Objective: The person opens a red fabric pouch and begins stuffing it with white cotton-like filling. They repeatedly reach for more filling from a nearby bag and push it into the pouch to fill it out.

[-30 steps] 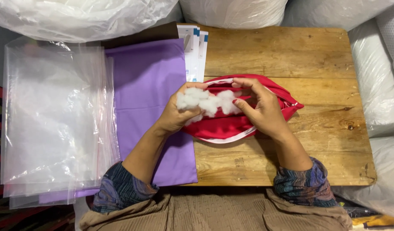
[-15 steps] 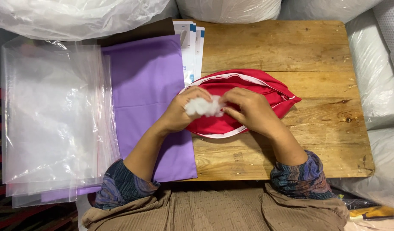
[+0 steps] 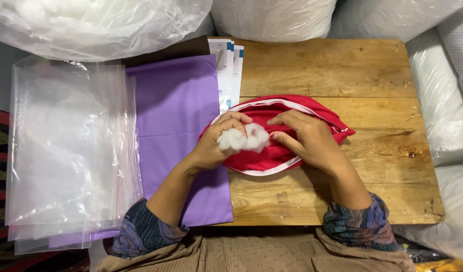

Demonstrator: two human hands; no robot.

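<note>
The left hand (image 3: 219,143) is clenched around a wad of white stuffing (image 3: 244,140), fingers curled over its near-left side; the right hand (image 3: 307,141) has its fingers pressed flat against the wad's right side and on the red cover (image 3: 312,108), pinching nothing that can be made out; the wad sits at the white-edged opening of the red cover, which lies in the middle of the wooden counter (image 3: 342,65); just left of the cover, partly under its edge, lies a flat purple cloth (image 3: 178,111); farther left a stack of clear plastic bags (image 3: 65,151) overlaps the cloth; some white printed cards (image 3: 230,70) peek out beyond the cloth's far-right corner; large clear sacks of white filling (image 3: 90,25) crowd the far and right sides of the counter.
</note>
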